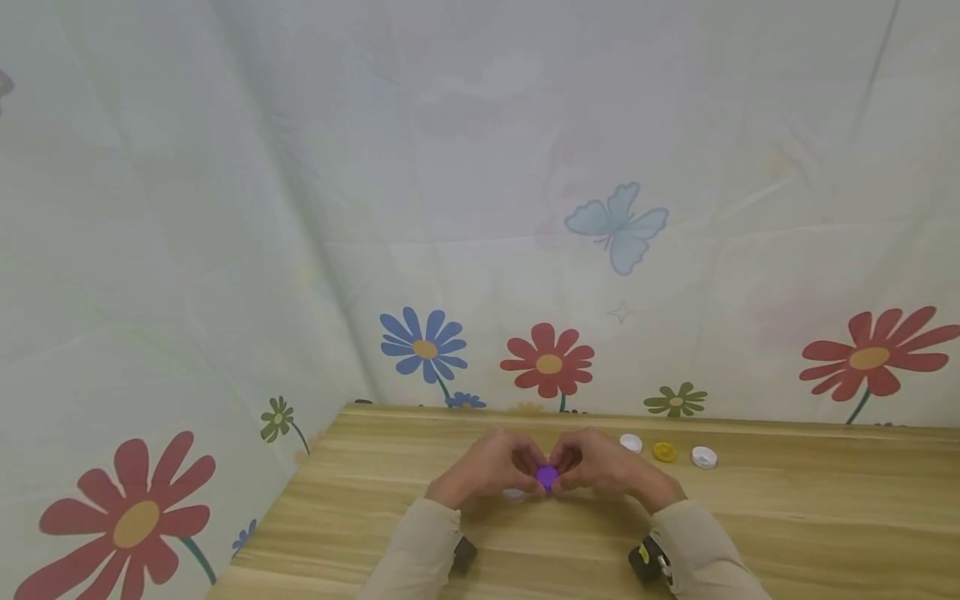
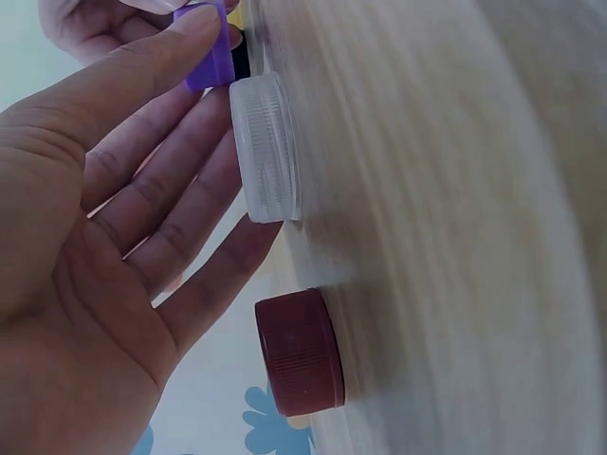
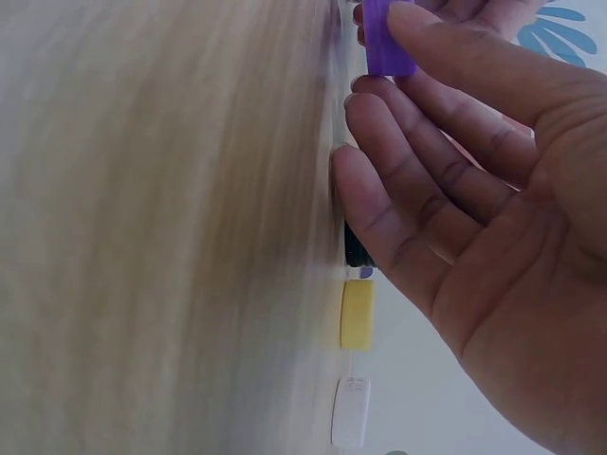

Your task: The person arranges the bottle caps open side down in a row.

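Note:
Both hands meet at a purple bottle cap (image 1: 547,477) held just over the wooden table. The left hand (image 1: 491,462) pinches one side of it between thumb and fingertips. From the other side the right hand (image 1: 600,462) pinches the same cap, its thumb (image 3: 446,43) flat on the purple surface. The lower fingers of both hands fan out loosely beneath. In the left wrist view, a translucent ribbed cap (image 2: 264,147) stands on the table right by the left fingertips. A dark red cap (image 2: 299,351) sits nearer that wrist.
Right of the hands, a white cap (image 1: 631,442), a yellow cap (image 1: 664,452) and another white cap (image 1: 704,457) form a row near the table's back edge. A dark cap (image 3: 357,248) shows partly behind the right fingers. A flower-printed cloth (image 1: 465,208) hangs behind the table (image 1: 825,517).

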A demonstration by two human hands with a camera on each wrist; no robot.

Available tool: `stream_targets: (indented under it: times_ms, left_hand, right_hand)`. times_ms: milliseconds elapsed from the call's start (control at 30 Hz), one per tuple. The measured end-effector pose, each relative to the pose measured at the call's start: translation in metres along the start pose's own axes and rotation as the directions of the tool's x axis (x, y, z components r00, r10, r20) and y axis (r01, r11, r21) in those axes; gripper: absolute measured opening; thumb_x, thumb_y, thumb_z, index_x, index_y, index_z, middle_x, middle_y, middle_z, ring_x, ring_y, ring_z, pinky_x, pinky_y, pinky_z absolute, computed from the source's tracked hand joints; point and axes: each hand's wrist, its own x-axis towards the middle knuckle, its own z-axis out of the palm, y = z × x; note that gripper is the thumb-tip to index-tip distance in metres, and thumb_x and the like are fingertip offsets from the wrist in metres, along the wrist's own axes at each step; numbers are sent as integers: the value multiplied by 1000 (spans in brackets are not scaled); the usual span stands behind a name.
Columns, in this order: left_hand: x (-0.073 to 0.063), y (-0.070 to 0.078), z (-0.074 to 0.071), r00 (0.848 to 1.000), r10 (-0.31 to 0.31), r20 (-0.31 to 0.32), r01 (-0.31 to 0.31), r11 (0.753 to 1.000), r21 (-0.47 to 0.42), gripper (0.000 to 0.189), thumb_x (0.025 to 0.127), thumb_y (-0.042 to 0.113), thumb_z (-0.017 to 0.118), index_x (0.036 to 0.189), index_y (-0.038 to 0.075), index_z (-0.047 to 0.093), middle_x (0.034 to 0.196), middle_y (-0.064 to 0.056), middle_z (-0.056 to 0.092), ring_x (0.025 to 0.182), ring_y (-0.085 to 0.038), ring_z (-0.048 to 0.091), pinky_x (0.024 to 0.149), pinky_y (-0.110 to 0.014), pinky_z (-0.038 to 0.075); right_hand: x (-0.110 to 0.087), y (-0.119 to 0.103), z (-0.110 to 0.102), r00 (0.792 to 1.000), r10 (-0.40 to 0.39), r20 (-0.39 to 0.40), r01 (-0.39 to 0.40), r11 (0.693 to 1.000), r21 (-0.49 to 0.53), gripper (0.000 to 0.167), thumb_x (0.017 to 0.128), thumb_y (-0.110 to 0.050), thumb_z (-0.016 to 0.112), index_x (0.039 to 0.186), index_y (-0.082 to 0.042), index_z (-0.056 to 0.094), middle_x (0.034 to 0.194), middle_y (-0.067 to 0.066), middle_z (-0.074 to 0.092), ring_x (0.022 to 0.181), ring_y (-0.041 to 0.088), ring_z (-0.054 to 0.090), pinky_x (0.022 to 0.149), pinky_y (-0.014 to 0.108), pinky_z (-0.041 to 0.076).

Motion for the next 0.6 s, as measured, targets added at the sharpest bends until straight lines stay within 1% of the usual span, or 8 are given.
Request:
stream_targets:
  times_ms: [167, 333, 600]
  left_hand:
    - [0, 2, 1, 1000, -21, 12, 21, 1000, 12, 23, 81, 6, 93, 99, 10, 81, 88, 6, 77, 80, -4, 71, 84, -23, 56]
    - [0, 2, 2, 999, -28, 20, 27, 999, 19, 22, 80, 6, 94, 97, 10, 81, 85, 8, 77, 79, -3, 71, 82, -22, 56]
    - [0, 2, 3, 999, -35, 19, 34, 998, 50, 24, 78, 9, 96, 96, 12, 80, 85, 10, 76, 79, -2, 70, 81, -21, 56]
  right_hand:
    - [-1, 0, 1, 1000, 3, 5, -2, 1000, -20, 21, 84, 1, 86, 100, -2, 74, 91, 3, 74, 84, 15, 68, 79, 27, 56]
    - [-1, 1, 2, 1000, 17, 8, -17, 999, -45, 21, 83, -1, 88, 99, -4, 75, 89, 0, 73, 83, 14, 67, 79, 29, 56]
    - [1, 2, 3, 998, 54, 13, -53, 996, -72, 21, 83, -3, 89, 98, -7, 74, 89, -2, 71, 84, 16, 65, 77, 31, 54]
